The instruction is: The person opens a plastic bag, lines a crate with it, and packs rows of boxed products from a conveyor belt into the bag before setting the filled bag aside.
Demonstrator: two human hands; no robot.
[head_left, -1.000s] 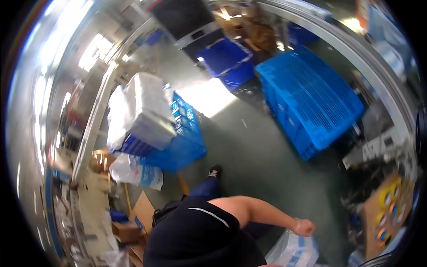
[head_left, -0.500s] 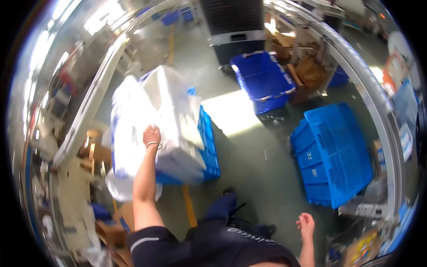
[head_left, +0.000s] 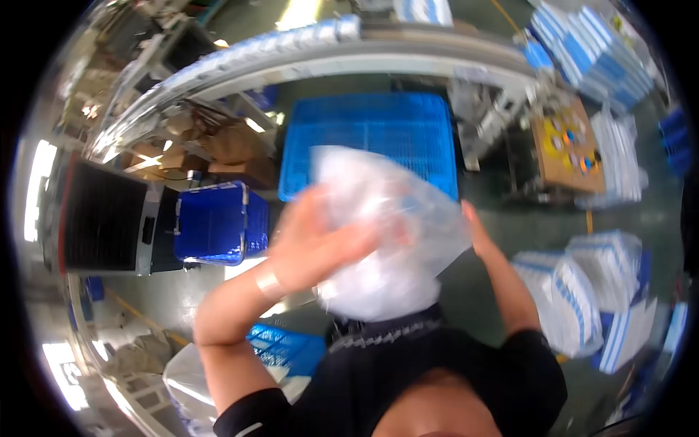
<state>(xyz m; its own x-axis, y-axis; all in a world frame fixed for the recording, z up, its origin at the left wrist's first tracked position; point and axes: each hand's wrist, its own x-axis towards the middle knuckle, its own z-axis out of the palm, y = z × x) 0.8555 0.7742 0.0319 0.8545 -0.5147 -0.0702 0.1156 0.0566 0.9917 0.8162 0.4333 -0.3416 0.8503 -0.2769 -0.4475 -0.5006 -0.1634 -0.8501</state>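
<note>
A crumpled translucent white plastic bag (head_left: 393, 247) hangs in front of my body, blurred by motion. My left hand (head_left: 317, 237) lies against the bag's left side, its fingers reaching across the plastic and smeared. At the bag's right edge is my right hand (head_left: 472, 222), mostly seen edge-on, with its grip on the plastic not clear. Behind the bag is a blue slatted crate (head_left: 368, 131), partly hidden by it.
A dark blue bin (head_left: 211, 226) stands at left beside a black-fronted machine (head_left: 102, 215). A metal rail (head_left: 291, 65) crosses the top. Tape rolls sit on a cardboard box (head_left: 546, 153) at right. Striped white bags (head_left: 575, 298) lie lower right.
The view has turned toward the slatted crate. My left hand has left the white bundle on the blue crate, and a translucent bag is now between both hands.
</note>
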